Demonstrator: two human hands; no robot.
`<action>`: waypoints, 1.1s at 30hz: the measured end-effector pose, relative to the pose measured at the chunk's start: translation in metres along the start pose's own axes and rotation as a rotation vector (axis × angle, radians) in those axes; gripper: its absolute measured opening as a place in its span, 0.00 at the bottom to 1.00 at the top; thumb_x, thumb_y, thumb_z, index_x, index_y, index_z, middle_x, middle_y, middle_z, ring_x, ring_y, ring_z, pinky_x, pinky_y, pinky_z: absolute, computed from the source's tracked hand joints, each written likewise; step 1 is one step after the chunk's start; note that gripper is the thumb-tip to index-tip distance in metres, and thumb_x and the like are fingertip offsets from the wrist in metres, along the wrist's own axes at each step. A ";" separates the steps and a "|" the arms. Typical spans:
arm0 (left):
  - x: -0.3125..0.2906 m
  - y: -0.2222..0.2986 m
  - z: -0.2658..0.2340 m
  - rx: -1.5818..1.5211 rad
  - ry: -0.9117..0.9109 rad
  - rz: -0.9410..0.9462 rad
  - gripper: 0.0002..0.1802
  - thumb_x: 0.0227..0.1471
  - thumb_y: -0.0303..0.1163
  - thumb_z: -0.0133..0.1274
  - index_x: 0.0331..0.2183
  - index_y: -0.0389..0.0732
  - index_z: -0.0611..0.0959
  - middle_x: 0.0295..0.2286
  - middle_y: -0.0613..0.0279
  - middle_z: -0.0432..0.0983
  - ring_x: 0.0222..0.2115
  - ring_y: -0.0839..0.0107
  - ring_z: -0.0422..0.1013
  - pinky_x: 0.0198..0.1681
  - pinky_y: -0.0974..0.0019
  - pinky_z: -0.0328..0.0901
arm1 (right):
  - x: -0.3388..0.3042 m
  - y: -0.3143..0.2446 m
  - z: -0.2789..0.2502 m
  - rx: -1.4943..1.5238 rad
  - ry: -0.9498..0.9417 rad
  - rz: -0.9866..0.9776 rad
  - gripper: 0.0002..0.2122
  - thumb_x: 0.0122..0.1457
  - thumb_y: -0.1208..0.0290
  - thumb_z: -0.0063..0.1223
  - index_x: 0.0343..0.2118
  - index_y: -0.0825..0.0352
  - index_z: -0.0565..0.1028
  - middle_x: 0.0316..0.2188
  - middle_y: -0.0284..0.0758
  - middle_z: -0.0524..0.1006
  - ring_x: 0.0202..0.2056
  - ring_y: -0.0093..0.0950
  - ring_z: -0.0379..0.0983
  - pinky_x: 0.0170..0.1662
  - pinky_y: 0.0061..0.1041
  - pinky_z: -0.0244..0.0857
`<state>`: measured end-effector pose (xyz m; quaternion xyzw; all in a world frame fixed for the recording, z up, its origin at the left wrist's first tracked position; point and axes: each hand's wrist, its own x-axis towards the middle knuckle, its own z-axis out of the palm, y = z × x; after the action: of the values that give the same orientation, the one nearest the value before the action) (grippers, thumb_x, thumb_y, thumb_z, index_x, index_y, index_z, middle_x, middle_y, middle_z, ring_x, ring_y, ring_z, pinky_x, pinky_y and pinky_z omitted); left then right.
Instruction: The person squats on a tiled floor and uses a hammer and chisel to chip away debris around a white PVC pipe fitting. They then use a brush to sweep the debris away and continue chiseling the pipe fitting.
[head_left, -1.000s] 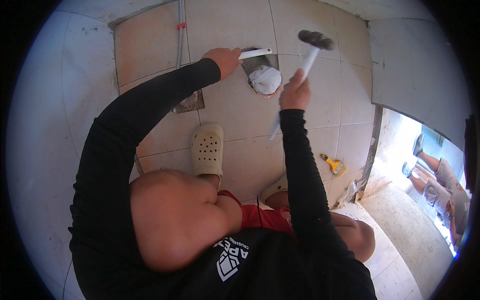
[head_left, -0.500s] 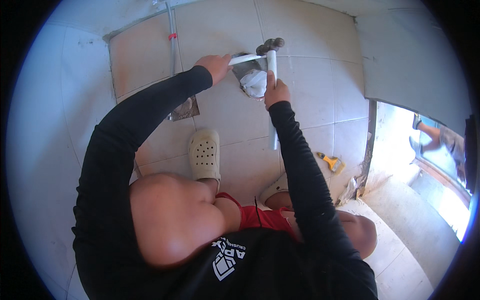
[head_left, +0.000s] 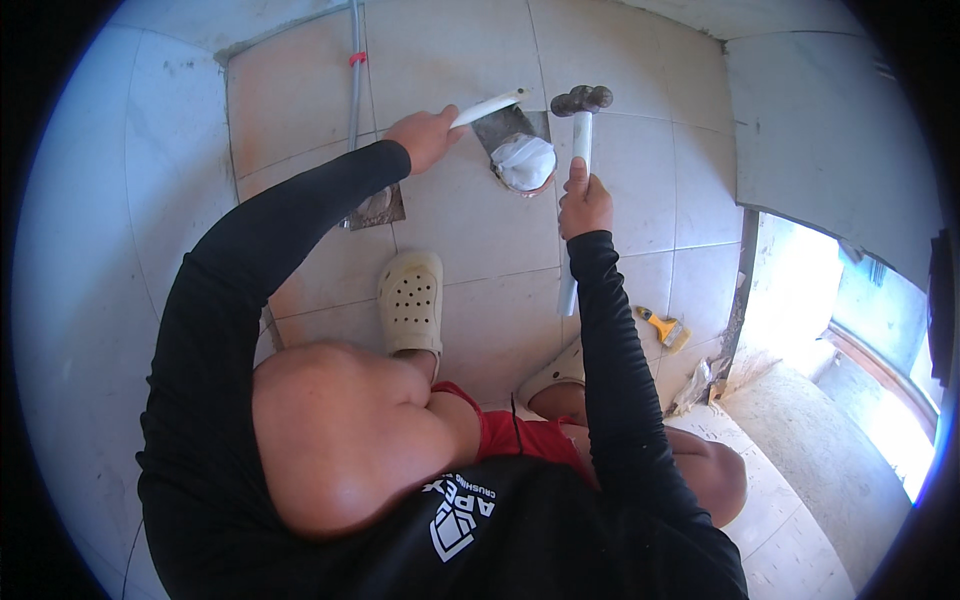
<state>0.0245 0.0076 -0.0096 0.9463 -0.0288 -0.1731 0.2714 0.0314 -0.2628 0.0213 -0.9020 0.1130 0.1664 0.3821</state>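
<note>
My right hand (head_left: 586, 208) is wrapped round the white handle of a ball-peen hammer (head_left: 583, 135), its dark metal head pointing away from me. In my left hand (head_left: 424, 138) is a slim white handle (head_left: 490, 106) with a small hole near its far end; its other end is hidden in my grip. Between the hands, a cut-out in the floor tiles (head_left: 488, 124) surrounds a round pipe mouth stuffed with a white plastic bag (head_left: 524, 162). The left-hand handle reaches over the far edge of this cut-out. The hammer stands apart, to its right.
A grey pipe (head_left: 355, 90) with a red band runs along the floor to a second cut-out (head_left: 380, 207) at left. A yellow-handled paintbrush (head_left: 663, 328) lies at right. My cream clogs (head_left: 411, 300) rest on the tiles. A grey panel (head_left: 830, 140) stands beside a bright opening.
The hammer and my right hand have moved right, away from the white handle. That handle now tilts upward, its far end separate from the hammer. The plastic bag shows more fully.
</note>
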 end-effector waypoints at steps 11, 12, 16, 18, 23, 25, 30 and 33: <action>0.002 -0.003 0.022 0.025 -0.014 0.021 0.17 0.59 0.45 0.40 0.39 0.40 0.68 0.22 0.47 0.73 0.25 0.48 0.72 0.30 0.48 0.65 | -0.002 -0.010 -0.003 -0.073 0.026 -0.116 0.29 0.61 0.44 0.35 0.26 0.72 0.72 0.20 0.50 0.72 0.25 0.48 0.71 0.30 0.39 0.63; 0.003 -0.004 0.022 0.035 -0.013 0.011 0.16 0.59 0.44 0.41 0.38 0.40 0.68 0.22 0.47 0.74 0.25 0.48 0.72 0.30 0.48 0.66 | -0.002 -0.014 -0.005 -0.078 0.031 -0.133 0.29 0.61 0.44 0.36 0.25 0.71 0.72 0.19 0.50 0.72 0.25 0.48 0.71 0.30 0.39 0.63; 0.007 -0.008 0.020 0.103 -0.003 0.042 0.16 0.59 0.44 0.40 0.38 0.40 0.68 0.21 0.48 0.74 0.23 0.49 0.72 0.27 0.49 0.66 | -0.006 -0.035 -0.019 -0.156 0.101 -0.287 0.27 0.62 0.45 0.37 0.23 0.71 0.69 0.16 0.48 0.70 0.22 0.48 0.70 0.27 0.39 0.63; 0.009 -0.009 0.019 0.126 0.001 0.066 0.16 0.59 0.44 0.40 0.37 0.39 0.68 0.20 0.49 0.74 0.22 0.49 0.72 0.26 0.49 0.66 | -0.010 -0.041 -0.026 -0.119 0.146 -0.381 0.24 0.62 0.48 0.39 0.24 0.69 0.67 0.15 0.47 0.69 0.19 0.48 0.69 0.23 0.37 0.62; 0.009 -0.006 0.018 0.111 -0.012 0.051 0.16 0.59 0.44 0.41 0.37 0.41 0.68 0.21 0.49 0.74 0.23 0.50 0.72 0.27 0.49 0.66 | -0.012 -0.029 -0.007 -0.204 0.184 -0.373 0.22 0.61 0.49 0.42 0.26 0.68 0.67 0.18 0.50 0.72 0.23 0.50 0.72 0.24 0.42 0.64; 0.010 -0.004 0.016 0.098 0.008 0.051 0.16 0.59 0.45 0.41 0.37 0.41 0.68 0.21 0.48 0.74 0.23 0.50 0.72 0.27 0.48 0.66 | -0.009 -0.018 0.006 -0.327 0.108 -0.331 0.23 0.60 0.48 0.42 0.26 0.68 0.68 0.19 0.51 0.73 0.25 0.51 0.73 0.26 0.45 0.64; 0.013 -0.005 0.015 0.121 -0.016 0.031 0.16 0.59 0.45 0.40 0.38 0.41 0.68 0.21 0.49 0.74 0.23 0.49 0.72 0.27 0.48 0.66 | -0.013 -0.008 0.012 -0.448 -0.052 -0.196 0.25 0.60 0.45 0.39 0.28 0.68 0.70 0.20 0.52 0.74 0.27 0.52 0.72 0.32 0.48 0.65; 0.011 -0.006 0.018 0.146 -0.032 0.049 0.17 0.59 0.46 0.40 0.39 0.41 0.68 0.21 0.49 0.74 0.23 0.49 0.72 0.27 0.49 0.66 | -0.023 -0.017 0.003 -0.311 0.052 -0.320 0.22 0.61 0.49 0.42 0.26 0.69 0.69 0.18 0.51 0.72 0.25 0.52 0.71 0.26 0.43 0.63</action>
<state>0.0280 0.0023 -0.0304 0.9598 -0.0689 -0.1789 0.2052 0.0153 -0.2475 0.0391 -0.9604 -0.0485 0.0959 0.2569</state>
